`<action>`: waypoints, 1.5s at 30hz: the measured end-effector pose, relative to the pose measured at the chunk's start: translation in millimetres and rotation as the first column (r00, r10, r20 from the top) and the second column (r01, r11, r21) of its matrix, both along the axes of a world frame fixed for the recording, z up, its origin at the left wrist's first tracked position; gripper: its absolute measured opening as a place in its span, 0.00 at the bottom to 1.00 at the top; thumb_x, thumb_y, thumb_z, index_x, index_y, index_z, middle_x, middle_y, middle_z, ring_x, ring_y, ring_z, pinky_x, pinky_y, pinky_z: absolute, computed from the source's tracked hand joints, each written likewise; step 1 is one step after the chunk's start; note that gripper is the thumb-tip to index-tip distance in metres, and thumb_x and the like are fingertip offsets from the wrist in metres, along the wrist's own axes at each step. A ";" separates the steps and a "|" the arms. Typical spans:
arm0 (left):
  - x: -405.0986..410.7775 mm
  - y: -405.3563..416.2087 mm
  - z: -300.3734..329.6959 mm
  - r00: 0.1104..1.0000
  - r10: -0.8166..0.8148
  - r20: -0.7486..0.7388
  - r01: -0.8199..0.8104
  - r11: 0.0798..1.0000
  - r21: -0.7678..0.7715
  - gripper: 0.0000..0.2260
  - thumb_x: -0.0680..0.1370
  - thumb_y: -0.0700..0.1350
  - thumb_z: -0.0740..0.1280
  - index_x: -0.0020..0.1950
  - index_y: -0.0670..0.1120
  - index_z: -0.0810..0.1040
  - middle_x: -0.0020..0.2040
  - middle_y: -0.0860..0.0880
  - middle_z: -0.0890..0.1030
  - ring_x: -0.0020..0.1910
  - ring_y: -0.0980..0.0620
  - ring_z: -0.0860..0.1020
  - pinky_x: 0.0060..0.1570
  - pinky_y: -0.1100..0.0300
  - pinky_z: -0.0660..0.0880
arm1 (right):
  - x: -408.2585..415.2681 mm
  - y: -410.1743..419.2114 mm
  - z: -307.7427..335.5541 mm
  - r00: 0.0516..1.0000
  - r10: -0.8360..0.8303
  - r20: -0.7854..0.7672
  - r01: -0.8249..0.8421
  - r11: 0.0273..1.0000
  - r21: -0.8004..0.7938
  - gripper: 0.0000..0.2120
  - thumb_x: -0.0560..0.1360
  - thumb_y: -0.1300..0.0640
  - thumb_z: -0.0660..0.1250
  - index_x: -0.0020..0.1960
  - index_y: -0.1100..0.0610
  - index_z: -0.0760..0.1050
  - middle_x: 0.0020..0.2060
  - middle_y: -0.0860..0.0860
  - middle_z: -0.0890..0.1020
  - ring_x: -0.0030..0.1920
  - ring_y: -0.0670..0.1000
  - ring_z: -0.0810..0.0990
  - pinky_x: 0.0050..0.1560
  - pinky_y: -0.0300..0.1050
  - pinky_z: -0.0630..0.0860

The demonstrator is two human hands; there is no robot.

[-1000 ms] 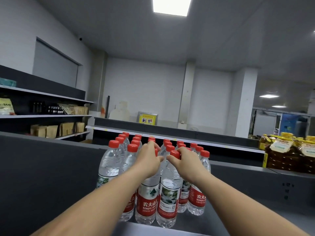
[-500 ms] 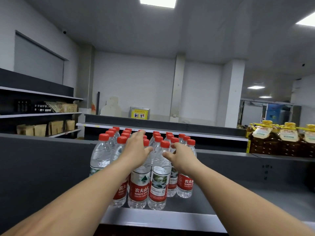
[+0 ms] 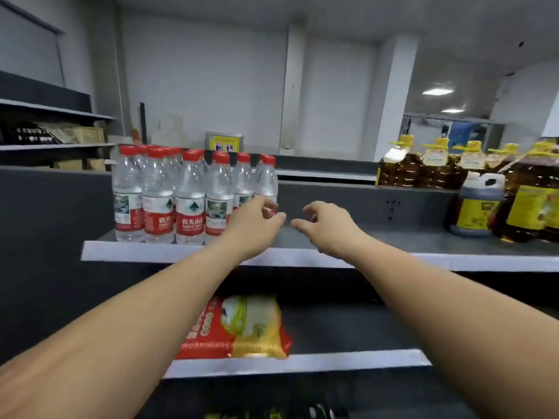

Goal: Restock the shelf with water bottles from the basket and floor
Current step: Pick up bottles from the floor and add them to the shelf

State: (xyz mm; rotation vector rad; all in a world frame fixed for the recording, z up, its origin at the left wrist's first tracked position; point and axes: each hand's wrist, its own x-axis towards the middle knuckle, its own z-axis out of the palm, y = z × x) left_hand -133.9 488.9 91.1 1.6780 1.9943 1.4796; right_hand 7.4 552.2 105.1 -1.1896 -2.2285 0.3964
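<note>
Several clear water bottles (image 3: 190, 195) with red caps and red labels stand packed together on the left part of the top shelf (image 3: 302, 257). My left hand (image 3: 254, 220) hovers just right of the group, in front of the lower part of the rightmost bottles, fingers loosely curled and holding nothing. My right hand (image 3: 328, 220) hangs over the bare shelf surface further right, fingers also loosely curled and empty. The basket and the floor are out of view.
Large yellow-capped cooking oil bottles (image 3: 435, 167) and a dark jug (image 3: 478, 204) fill the shelf's right end. A red and yellow bag (image 3: 239, 328) lies on the lower shelf (image 3: 296, 362). More shelving with boxes (image 3: 75, 134) stands at the far left.
Both hands have left the bottle caps and drawn back down and to the right, away from the group. The view has tilted down, bringing the lower shelf in.
</note>
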 end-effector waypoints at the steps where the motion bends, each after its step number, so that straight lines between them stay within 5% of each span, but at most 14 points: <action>1: 18.5 -3.6 -18.4 0.999 -0.019 0.032 0.020 0.999 -0.038 0.12 0.76 0.51 0.66 0.58 0.49 0.75 0.49 0.50 0.79 0.48 0.51 0.77 0.44 0.59 0.72 | 19.7 -4.2 -13.8 1.000 -0.003 0.009 0.004 1.000 -0.016 0.25 0.76 0.43 0.66 0.67 0.57 0.72 0.61 0.55 0.80 0.55 0.59 0.81 0.56 0.52 0.77; 14: 124.8 -36.8 -257.2 0.968 -0.004 0.252 0.123 0.880 -0.458 0.13 0.78 0.54 0.64 0.60 0.51 0.73 0.46 0.54 0.76 0.41 0.55 0.76 0.37 0.58 0.71 | 150.7 -26.7 -255.3 0.982 -0.104 0.159 0.159 0.908 -0.386 0.24 0.75 0.43 0.66 0.65 0.57 0.74 0.58 0.53 0.81 0.57 0.55 0.79 0.52 0.46 0.73; 19: 122.9 -36.1 -370.0 0.957 0.029 0.287 0.155 0.788 -0.596 0.15 0.78 0.53 0.64 0.63 0.50 0.73 0.50 0.53 0.76 0.48 0.52 0.77 0.47 0.54 0.75 | 160.5 -31.2 -370.1 0.963 -0.116 0.245 0.227 0.840 -0.494 0.24 0.77 0.44 0.65 0.66 0.57 0.74 0.58 0.55 0.82 0.57 0.57 0.79 0.52 0.46 0.73; 22: 126.8 -37.2 -444.0 0.954 0.019 0.298 0.192 0.723 -0.664 0.15 0.78 0.53 0.64 0.63 0.50 0.74 0.46 0.56 0.74 0.42 0.54 0.75 0.37 0.59 0.73 | 169.1 -35.1 -442.0 0.950 -0.112 0.292 0.263 0.793 -0.550 0.24 0.77 0.45 0.65 0.66 0.59 0.73 0.57 0.58 0.82 0.55 0.59 0.79 0.52 0.49 0.75; 26: 131.7 -34.7 -536.8 0.956 0.006 0.292 0.213 0.671 -0.710 0.15 0.78 0.53 0.64 0.63 0.51 0.75 0.51 0.52 0.76 0.46 0.52 0.76 0.37 0.66 0.69 | 183.0 -37.7 -530.0 0.932 -0.137 0.337 0.320 0.749 -0.580 0.22 0.77 0.47 0.66 0.64 0.61 0.75 0.55 0.61 0.82 0.55 0.63 0.79 0.49 0.49 0.74; 33: 150.4 -19.3 -674.2 0.943 -0.015 0.331 0.273 0.603 -0.750 0.13 0.79 0.51 0.63 0.62 0.49 0.75 0.54 0.49 0.76 0.48 0.51 0.75 0.38 0.62 0.67 | 204.4 -37.5 -670.4 0.908 -0.204 0.366 0.409 0.623 -0.667 0.18 0.77 0.48 0.66 0.60 0.59 0.76 0.55 0.61 0.83 0.56 0.63 0.81 0.56 0.52 0.78; 38: 168.7 -19.9 -772.2 0.926 0.005 0.376 0.315 0.538 -0.782 0.11 0.80 0.49 0.63 0.60 0.49 0.75 0.54 0.51 0.74 0.52 0.52 0.72 0.47 0.60 0.66 | 211.9 -38.8 -760.7 0.895 -0.199 0.400 0.440 0.552 -0.708 0.23 0.76 0.45 0.66 0.65 0.57 0.74 0.57 0.59 0.82 0.55 0.61 0.82 0.57 0.54 0.79; 41: 179.4 -18.1 -832.0 0.934 0.006 0.358 0.304 0.513 -0.803 0.08 0.78 0.49 0.64 0.56 0.50 0.76 0.53 0.49 0.77 0.51 0.50 0.75 0.45 0.60 0.69 | 216.0 -36.1 -812.1 0.887 -0.185 0.423 0.448 0.564 -0.694 0.22 0.76 0.45 0.67 0.64 0.56 0.75 0.56 0.59 0.83 0.54 0.61 0.81 0.53 0.51 0.79; 45: 192.0 -13.0 -905.6 0.937 0.030 0.349 0.292 0.482 -0.826 0.10 0.75 0.50 0.68 0.54 0.49 0.75 0.54 0.45 0.80 0.53 0.46 0.78 0.56 0.49 0.76 | 222.4 -26.3 -881.7 0.873 -0.138 0.467 0.453 0.583 -0.674 0.23 0.76 0.44 0.66 0.65 0.56 0.75 0.56 0.58 0.82 0.46 0.57 0.82 0.40 0.40 0.74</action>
